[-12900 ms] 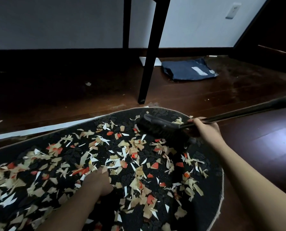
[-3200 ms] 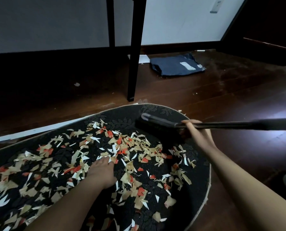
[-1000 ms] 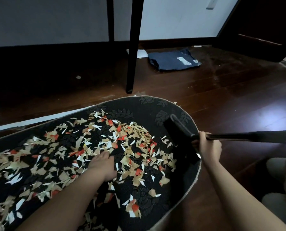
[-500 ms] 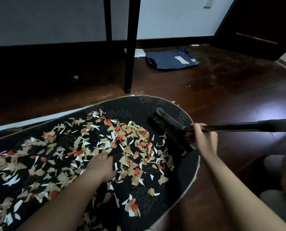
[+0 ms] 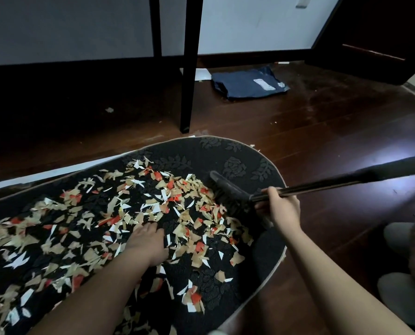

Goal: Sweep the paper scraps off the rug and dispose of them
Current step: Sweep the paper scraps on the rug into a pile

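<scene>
Right hand [image 5: 282,209] grips the broom [image 5: 230,193] handle just behind the head, bristles on the rug [image 5: 228,151] near its right edge. Left hand [image 5: 147,243] rests flat, fingers extended, on the rug among tan, red and white paper scraps [image 5: 129,213] covering its middle.

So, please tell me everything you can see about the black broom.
The black long-handled broom has a dark plastic-looking head with black bristles and a thin dark pole running off right. Its bristles rest on the black oval flower-patterned rug, against the paper scraps. The right hand grips the pole just behind the head.
</scene>
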Demonstrator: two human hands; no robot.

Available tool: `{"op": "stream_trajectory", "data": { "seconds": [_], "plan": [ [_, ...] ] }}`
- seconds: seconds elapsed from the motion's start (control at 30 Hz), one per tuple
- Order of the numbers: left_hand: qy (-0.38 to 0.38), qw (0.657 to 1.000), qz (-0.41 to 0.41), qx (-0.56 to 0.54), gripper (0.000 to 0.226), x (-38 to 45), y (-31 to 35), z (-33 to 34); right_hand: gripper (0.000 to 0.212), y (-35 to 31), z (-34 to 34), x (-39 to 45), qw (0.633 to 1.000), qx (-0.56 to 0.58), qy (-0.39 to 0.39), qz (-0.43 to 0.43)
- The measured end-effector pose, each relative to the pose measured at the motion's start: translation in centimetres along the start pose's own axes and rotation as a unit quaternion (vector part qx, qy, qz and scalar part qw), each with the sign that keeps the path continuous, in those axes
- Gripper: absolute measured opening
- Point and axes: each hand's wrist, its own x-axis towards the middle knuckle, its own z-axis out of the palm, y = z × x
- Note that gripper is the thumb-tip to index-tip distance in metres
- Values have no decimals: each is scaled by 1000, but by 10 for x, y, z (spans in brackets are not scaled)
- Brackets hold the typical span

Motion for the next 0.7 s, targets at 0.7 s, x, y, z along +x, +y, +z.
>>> {"op": "stream_trajectory", "data": {
  "seconds": [0.7],
  "plan": [
    [2, 1000, 2, 1, 70, 6, 1, 5, 29, 2, -13, 1, 1000, 12, 21, 11]
  ]
}}
